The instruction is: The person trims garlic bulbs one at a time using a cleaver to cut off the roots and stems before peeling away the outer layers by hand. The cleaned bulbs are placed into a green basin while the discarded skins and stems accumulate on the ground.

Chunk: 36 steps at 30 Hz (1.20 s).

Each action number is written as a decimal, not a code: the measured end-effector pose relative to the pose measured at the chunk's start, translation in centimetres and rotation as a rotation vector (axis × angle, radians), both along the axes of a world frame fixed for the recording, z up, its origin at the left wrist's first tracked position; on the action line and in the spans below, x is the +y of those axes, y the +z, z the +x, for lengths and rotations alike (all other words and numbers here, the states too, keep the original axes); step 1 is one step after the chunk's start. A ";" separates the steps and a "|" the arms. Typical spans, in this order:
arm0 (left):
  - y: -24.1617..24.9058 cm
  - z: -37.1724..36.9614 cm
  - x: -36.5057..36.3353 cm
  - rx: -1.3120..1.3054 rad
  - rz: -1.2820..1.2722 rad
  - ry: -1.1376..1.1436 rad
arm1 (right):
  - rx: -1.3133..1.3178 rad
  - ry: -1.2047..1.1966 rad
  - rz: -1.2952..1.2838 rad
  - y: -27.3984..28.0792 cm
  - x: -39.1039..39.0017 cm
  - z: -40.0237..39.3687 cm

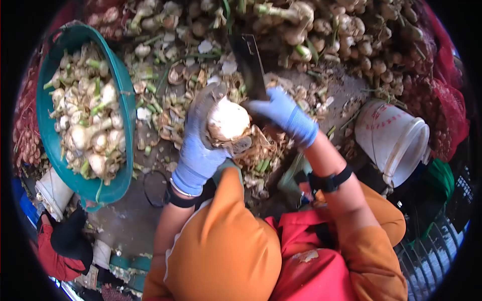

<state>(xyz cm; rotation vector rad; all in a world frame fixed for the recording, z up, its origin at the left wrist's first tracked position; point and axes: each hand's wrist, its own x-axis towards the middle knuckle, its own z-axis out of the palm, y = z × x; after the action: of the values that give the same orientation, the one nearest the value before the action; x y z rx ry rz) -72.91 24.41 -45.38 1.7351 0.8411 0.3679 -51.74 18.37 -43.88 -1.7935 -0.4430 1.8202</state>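
Observation:
A large white garlic bulb (228, 120) sits in my left hand (198, 143), whose gloved fingers are wrapped round its left side and underside. My right hand (287, 113), also in a blue glove with dark fingers, grips a knife (247, 62) with a broad dark blade pointing up and away from me. The blade stands just beyond the garlic bulb and to its right. Most of the knife's handle is hidden inside my right fist. Below both hands lies a pile of dry garlic roots and trimmings (261, 153).
A green tub (128, 110) full of garlic stands at left. Heaped garlic (346, 30) lies at the far side, beside red mesh sacks (447, 105). A white bucket (386, 130) lies tipped at right. Another person (63, 246) is at lower left.

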 end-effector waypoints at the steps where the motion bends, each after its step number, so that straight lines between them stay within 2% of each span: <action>1: 0.2 0.9 0.3 0.108 0.499 -0.071 | 0.121 -0.064 0.038 -2.3 -0.7 -0.7; 3: -1.6 0.6 -1.0 -0.306 -0.723 0.250 | 0.142 -0.205 0.230 -1.1 -0.5 -1.8; 4: -1.7 -0.5 -1.1 -0.294 -0.682 0.169 | -0.144 -0.039 0.443 -0.1 -0.7 -1.7; 5: -1.3 -1.1 -0.5 -0.479 -1.098 0.354 | -0.429 0.135 0.643 1.4 -0.5 -1.5; 6: -0.8 -1.3 -0.9 -0.389 -1.088 0.400 | -0.644 0.343 0.646 2.0 -0.6 -1.2; 7: 0.0 -1.3 -1.0 -0.305 -1.067 0.441 | -0.748 0.438 0.544 1.7 -0.5 -0.8; 8: 1.5 -0.2 -0.3 -0.126 -0.863 0.364 | -0.746 0.502 0.365 0.0 -0.5 0.4; 9: 1.0 -0.2 0.3 -0.174 -0.525 0.289 | -0.741 0.564 0.188 -1.8 -1.1 1.9; 10: 1.8 -0.3 1.3 -0.321 -0.642 0.354 | -0.862 0.554 0.239 -2.0 -1.9 3.1; 11: 2.6 -1.2 2.9 -0.331 -0.530 0.350 | -0.904 0.453 0.329 -2.1 -2.4 4.2; 12: 2.6 -2.6 4.1 -0.510 -0.592 0.388 | -0.960 0.402 0.402 -0.6 -2.2 5.1; 13: 3.3 -4.5 5.3 -0.742 -0.858 0.379 | -1.010 0.339 0.465 1.1 -2.1 5.4; 14: 3.7 -5.9 6.9 -0.993 -1.103 0.350 | -1.160 0.375 0.579 1.4 -2.0 5.9; 15: 3.4 -6.0 8.1 -1.378 -1.333 0.058 | -1.326 0.407 0.713 1.6 -1.2 6.7; 18: 3.1 -3.4 6.9 -1.269 -1.250 0.218 | -1.381 0.655 0.479 -1.2 0.9 7.3; 19: 2.7 -2.2 5.5 -1.058 -1.155 0.439 | -1.397 0.712 0.432 -2.3 1.3 7.1; 21: -0.6 -1.3 4.1 -0.982 -1.232 0.444 | -1.388 0.767 0.371 -1.5 1.9 6.2; 23: -3.2 -1.4 2.5 -0.891 -1.364 0.342 | -1.385 0.754 0.347 -2.3 1.1 5.5; 24: -4.0 -1.2 1.9 -0.893 -1.370 0.340 | -1.289 0.708 0.335 -2.8 1.0 5.0; 27: -4.2 -0.2 0.3 -0.664 -1.194 0.370 | -1.150 0.460 0.562 -1.9 -0.4 2.6; 28: -4.0 0.3 -0.3 -0.581 -1.190 0.252 | -1.010 0.365 0.583 -1.0 -1.0 1.3; 29: -4.0 0.4 -0.5 -0.491 -1.190 0.132 | -0.965 0.400 0.593 0.0 -1.6 0.1; 30: -4.8 0.3 -0.6 -0.329 -0.548 -0.058 | -0.873 0.421 0.659 0.8 -2.4 -1.3; 31: -5.3 0.1 -0.7 -0.323 -0.541 -0.052 | -0.784 0.442 0.729 1.4 -3.0 -2.4; 33: -2.5 1.8 -0.5 -0.234 -1.296 0.398 | -0.586 0.441 0.786 1.7 -4.4 -4.9; 34: -2.9 0.6 -0.1 -0.267 -0.625 0.105 | -0.469 0.434 0.809 1.4 -4.7 -5.2; 35: -2.7 -0.1 0.5 -0.276 0.051 -0.179 | -0.470 0.433 0.811 1.6 -4.5 -4.8; 36: -2.8 0.1 0.2 -0.379 -0.418 0.093 | -0.507 0.338 0.651 1.9 -4.4 -3.9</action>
<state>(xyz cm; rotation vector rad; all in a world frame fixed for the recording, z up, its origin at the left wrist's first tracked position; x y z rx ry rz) -72.83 24.61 -48.19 1.1932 0.6646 0.5231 -55.62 13.96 -42.03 -1.7336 -1.4210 1.1633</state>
